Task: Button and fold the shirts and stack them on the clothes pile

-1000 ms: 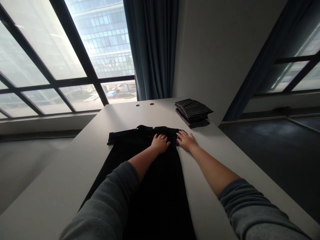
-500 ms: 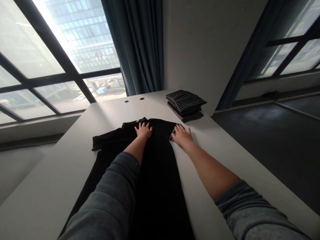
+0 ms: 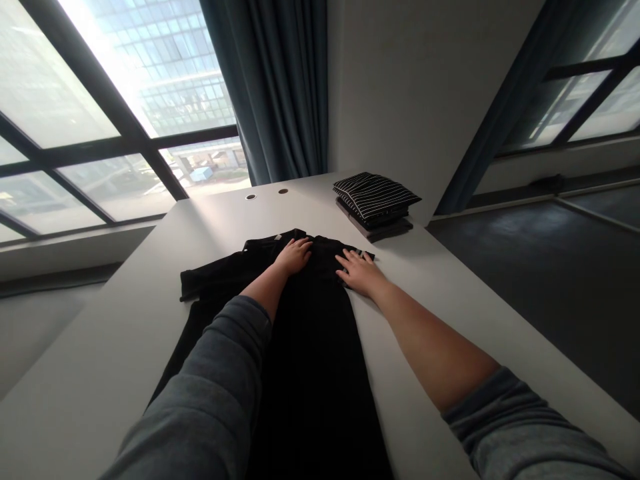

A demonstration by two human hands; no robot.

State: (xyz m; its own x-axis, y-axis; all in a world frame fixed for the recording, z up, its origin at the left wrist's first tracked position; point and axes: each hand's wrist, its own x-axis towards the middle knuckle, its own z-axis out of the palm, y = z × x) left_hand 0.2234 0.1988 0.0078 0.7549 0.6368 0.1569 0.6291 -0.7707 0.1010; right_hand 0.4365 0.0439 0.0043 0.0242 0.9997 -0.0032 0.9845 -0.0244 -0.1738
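A black short-sleeved garment [image 3: 320, 347] lies spread on the white table [image 3: 425, 320], its collar end away from me and its lower end running out of view. My left hand [image 3: 295, 256] rests on it just below the collar, fingers stretched out and pointing right. On the right sleeve, which has light stripes near its cuff, my right hand [image 3: 361, 272] lies with its fingers spread. The left sleeve [image 3: 207, 277] reaches out flat to the left. My left forearm covers part of the garment's body.
A stack of folded clothes [image 3: 375, 203], the top one black with white stripes, sits at the table's far right. Two round holes [image 3: 283, 191] are set in the far end of the tabletop. Beyond stand a blue curtain [image 3: 280, 93] and large windows [image 3: 165, 87].
My left hand has turned so its fingers point right instead of forward. My right hand has shifted slightly inward over the sleeve, and the cloth between the hands has bunched a little.
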